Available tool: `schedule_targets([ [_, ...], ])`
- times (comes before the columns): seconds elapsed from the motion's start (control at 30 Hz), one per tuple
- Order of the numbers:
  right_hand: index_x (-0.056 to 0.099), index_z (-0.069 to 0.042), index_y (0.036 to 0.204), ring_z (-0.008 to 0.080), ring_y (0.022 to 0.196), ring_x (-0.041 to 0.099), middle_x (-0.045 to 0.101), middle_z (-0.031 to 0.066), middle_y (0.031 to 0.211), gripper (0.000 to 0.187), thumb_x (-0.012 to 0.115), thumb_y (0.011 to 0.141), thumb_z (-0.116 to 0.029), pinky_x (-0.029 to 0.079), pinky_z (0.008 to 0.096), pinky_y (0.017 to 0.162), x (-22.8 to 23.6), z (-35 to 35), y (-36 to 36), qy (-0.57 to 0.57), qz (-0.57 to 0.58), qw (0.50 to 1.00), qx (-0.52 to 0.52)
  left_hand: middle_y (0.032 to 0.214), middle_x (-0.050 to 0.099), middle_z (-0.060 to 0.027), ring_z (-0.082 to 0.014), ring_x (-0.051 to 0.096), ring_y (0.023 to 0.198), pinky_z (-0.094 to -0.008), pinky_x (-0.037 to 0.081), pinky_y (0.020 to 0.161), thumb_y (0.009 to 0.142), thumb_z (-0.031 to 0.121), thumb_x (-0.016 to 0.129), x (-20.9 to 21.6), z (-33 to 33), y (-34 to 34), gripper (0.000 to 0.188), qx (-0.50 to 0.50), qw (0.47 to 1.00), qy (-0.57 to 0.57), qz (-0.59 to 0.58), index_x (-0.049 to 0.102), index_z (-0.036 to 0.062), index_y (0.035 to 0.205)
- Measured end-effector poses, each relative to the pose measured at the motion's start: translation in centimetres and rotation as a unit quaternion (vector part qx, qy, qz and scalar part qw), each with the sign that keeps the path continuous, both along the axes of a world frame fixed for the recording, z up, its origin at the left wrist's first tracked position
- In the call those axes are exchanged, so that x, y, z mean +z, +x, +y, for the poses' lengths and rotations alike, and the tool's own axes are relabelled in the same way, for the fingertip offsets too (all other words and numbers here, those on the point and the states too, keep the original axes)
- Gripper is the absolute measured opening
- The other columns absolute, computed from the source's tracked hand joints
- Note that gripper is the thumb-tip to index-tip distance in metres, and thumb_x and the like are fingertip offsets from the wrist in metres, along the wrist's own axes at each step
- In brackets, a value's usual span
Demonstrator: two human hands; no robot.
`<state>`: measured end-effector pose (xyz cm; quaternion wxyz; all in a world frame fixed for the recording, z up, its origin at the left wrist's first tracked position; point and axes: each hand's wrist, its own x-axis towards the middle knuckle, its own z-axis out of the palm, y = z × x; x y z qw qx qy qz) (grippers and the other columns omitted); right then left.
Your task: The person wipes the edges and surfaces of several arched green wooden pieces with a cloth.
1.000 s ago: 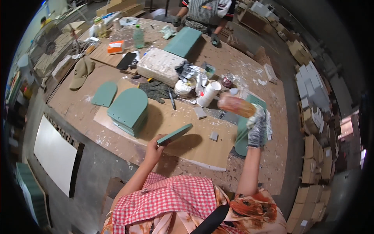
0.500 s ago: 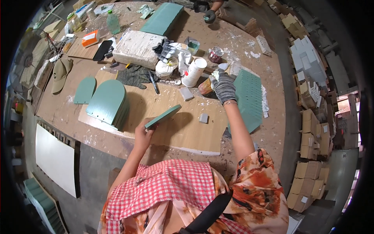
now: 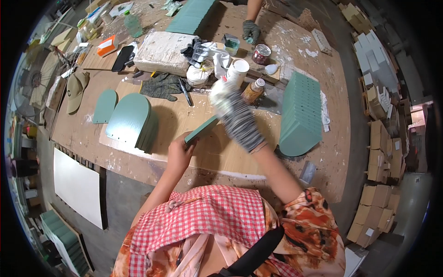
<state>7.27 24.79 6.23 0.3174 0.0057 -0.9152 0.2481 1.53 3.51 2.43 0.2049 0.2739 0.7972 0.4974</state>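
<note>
My bare left hand (image 3: 181,151) grips a green-painted board (image 3: 202,129), tilted on its edge above the wooden sheet (image 3: 230,159). My right hand (image 3: 235,117) wears a grey striped knit glove and is smeared by motion near the board's far end. At its fingertips is a white crumpled rag (image 3: 220,88). Just beyond that hand stand a bottle of amber liquid (image 3: 252,92) with a white cap and a white cylindrical container (image 3: 237,72). Rounded green boards (image 3: 129,121) are stacked at the left, beside a single one (image 3: 105,106).
A row of green boards (image 3: 300,115) stands at the right. Behind lie a dark glove (image 3: 161,87), a marker (image 3: 186,92), a wrapped white block (image 3: 164,53) and a red-labelled can (image 3: 261,54). Across the table is another person's gloved hand (image 3: 251,32). A cap (image 3: 77,92) lies far left.
My right hand has swung left from beside the bottle toward the board, carrying the rag. The left hand still holds the board. The other person's hand reaches further over the table.
</note>
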Motion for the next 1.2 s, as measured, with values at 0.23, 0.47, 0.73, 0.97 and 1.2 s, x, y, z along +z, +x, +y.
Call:
schedule_targets([
  [0.23, 0.057, -0.006, 0.110, 0.0328, 0.120, 0.043, 0.053, 0.0166, 0.116, 0.035, 0.058, 0.082, -0.026, 0.024, 0.0486, 0.106, -3.8, -8.6, 0.6, -0.082, -0.046, 0.996, -0.012, 0.078, 0.061, -0.0216, -0.0414, 0.058, 0.079, -0.0374, 0.048, 0.064, 0.076, 0.006, 0.064, 0.4, 1.0, -0.2, 0.016, -0.036, 0.995, -0.068, 0.059, 0.062, 0.0025, 0.092],
  [0.47, 0.055, -0.008, 0.117, 0.0318, 0.130, 0.033, 0.042, 0.0156, 0.134, 0.035, 0.050, 0.087, -0.025, 0.018, 0.0495, 0.107, -4.2, -7.9, 0.3, -0.116, -0.040, 0.992, -0.041, 0.077, 0.060, -0.0233, -0.0431, 0.058, 0.076, -0.0390, 0.047, 0.063, 0.075, 0.003, 0.061, -0.8, 1.5, -1.2, 0.015, -0.060, 0.990, -0.101, 0.081, 0.062, 0.0005, 0.090],
  [0.73, 0.049, -0.010, 0.127, 0.0312, 0.123, 0.044, 0.038, 0.0168, 0.140, 0.038, 0.043, 0.090, -0.014, 0.035, 0.0410, 0.101, -4.7, -4.1, 0.7, -0.473, -0.173, 0.864, -0.015, 0.074, 0.059, -0.0225, -0.0406, 0.054, 0.066, -0.0345, 0.047, 0.061, 0.082, 0.010, 0.063, 1.6, 1.8, -0.3, 0.020, -0.060, 0.993, -0.079, 0.071, 0.063, 0.0026, 0.100],
  [0.97, 0.049, -0.013, 0.129, 0.0329, 0.134, 0.028, 0.030, 0.0137, 0.146, 0.043, 0.052, 0.086, -0.018, 0.021, 0.0466, 0.108, -4.6, -6.4, 1.6, 0.049, -0.111, 0.993, 0.004, 0.072, 0.060, -0.0208, -0.0330, 0.055, 0.059, -0.0328, 0.047, 0.061, 0.080, 0.006, 0.065, 0.2, 1.0, -0.7, 0.022, -0.069, 0.994, -0.071, 0.056, 0.063, 0.0017, 0.102],
  [1.2, 0.049, -0.008, 0.126, 0.0272, 0.132, 0.033, 0.039, 0.0122, 0.140, 0.038, 0.043, 0.089, -0.017, 0.022, 0.0459, 0.108, -3.6, -7.3, 1.1, -0.017, -0.119, 0.993, -0.001, 0.074, 0.061, -0.0216, -0.0305, 0.060, 0.062, -0.0320, 0.047, 0.061, 0.076, 0.002, 0.065, -0.8, 0.3, -1.6, 0.026, -0.067, 0.990, -0.122, 0.038, 0.063, 0.0003, 0.102],
])
